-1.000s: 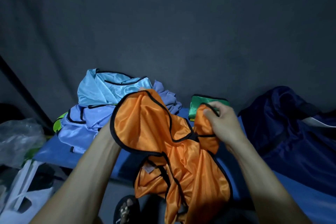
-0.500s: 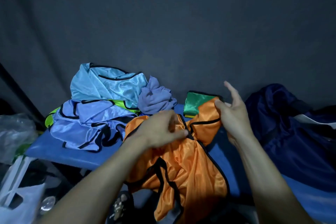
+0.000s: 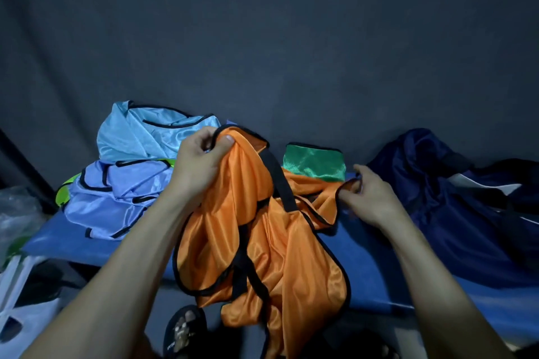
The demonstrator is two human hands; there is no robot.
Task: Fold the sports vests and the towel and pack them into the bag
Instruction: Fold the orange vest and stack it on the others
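The orange vest (image 3: 262, 245) hung bunched between my two hands, its lower half draped over the front edge of the blue table (image 3: 376, 259) and dangling below it. My left hand (image 3: 198, 166) held it highest, thumb and curled fingers pinching a black-trimmed edge, which I judged was meant to lift one corner clear so the cloth could fall straight. My right hand (image 3: 367, 198) pinched another trimmed edge lower and out to the side, fingers curled round the binding; pulling the two apart looked like the way to spread the vest flat before folding it.

Behind it lay a green vest (image 3: 313, 165), already folded small and set close by the dark blue bag (image 3: 455, 213) on the right, I supposed so that packing would be a short reach. On the left sat an unfolded heap: a light blue vest (image 3: 145, 134) on top of a lavender vest (image 3: 116, 198), with a sliver of yellow-green cloth (image 3: 65, 192) poking out beneath.

I could not pick out the towel for certain. The bag's opening was lost in shadow, and its far side ran off the picture. The orange vest's bottom hem was cut off too. A sandalled foot (image 3: 183, 329) showed below the table.
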